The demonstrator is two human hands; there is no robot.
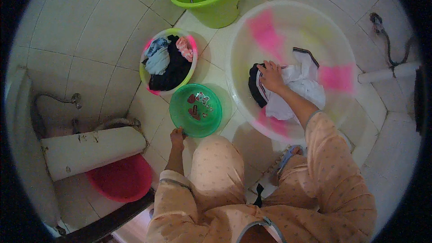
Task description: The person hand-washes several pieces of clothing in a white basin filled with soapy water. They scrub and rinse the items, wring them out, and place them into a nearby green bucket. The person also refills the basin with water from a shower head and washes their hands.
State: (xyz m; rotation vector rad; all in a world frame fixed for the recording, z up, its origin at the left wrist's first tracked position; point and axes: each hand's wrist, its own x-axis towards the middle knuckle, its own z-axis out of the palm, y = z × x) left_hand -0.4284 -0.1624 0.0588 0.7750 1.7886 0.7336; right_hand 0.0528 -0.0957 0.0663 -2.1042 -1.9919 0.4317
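A white garment (300, 84) with a dark, striped band lies bunched in the large white tub (324, 23) with pink patches. My right hand (271, 77) rests on it near the band, palm down and fingers apart. On my left, a green plastic basin (211, 121) stands on the floor, with a printed picture on its bottom. My left hand (177, 139) is at its near rim, fingers bent; whether it grips the rim or something small and dark is unclear.
An oval tub (142, 74) of black, pale blue and pink clothes (172, 71) stands beyond the green basin. Farther back is a lime-green bucket (219, 13) with a hose inside. A red basin (125, 182) sits partly under a white fixture (94, 152). Tiled walls stand close by.
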